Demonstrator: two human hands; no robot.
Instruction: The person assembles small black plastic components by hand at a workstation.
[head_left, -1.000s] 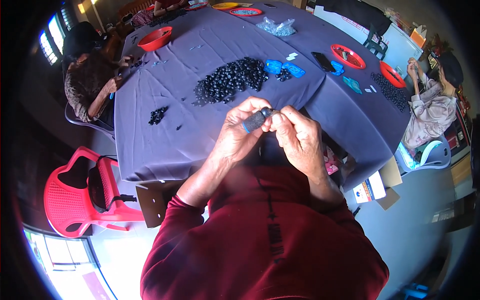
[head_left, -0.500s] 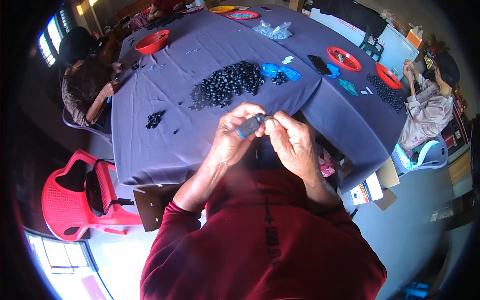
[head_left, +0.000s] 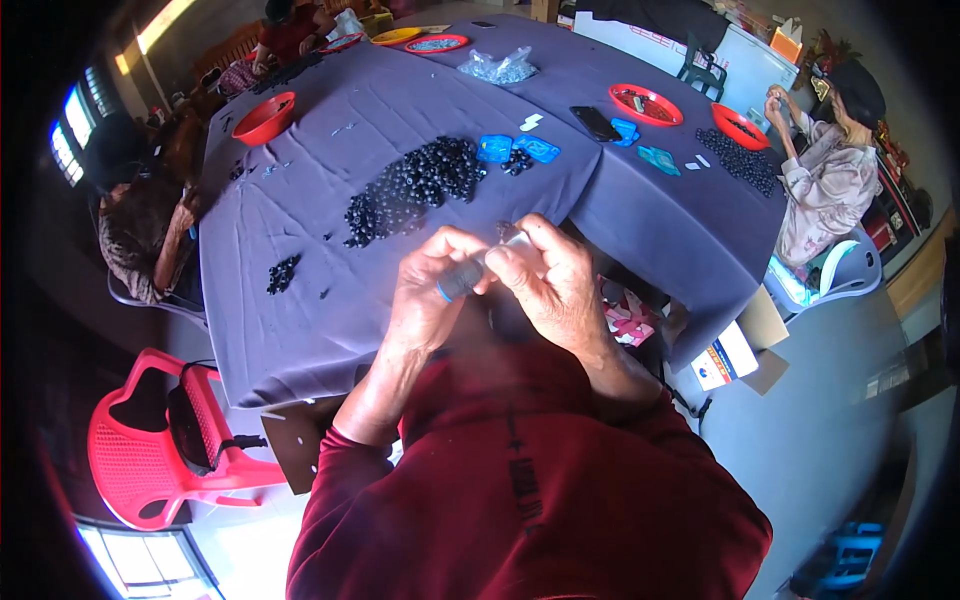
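As both hands (head_left: 490,285) pinch it, the grey cylinder (head_left: 462,280) slants up-right.

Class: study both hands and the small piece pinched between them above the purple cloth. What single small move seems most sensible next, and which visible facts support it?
Probably press the two ends together. The left hand and the right hand meet fingertip to fingertip around a small dark part with a blue band, held over the purple tablecloth. The pile of black pieces lies beyond, untouched by either hand.
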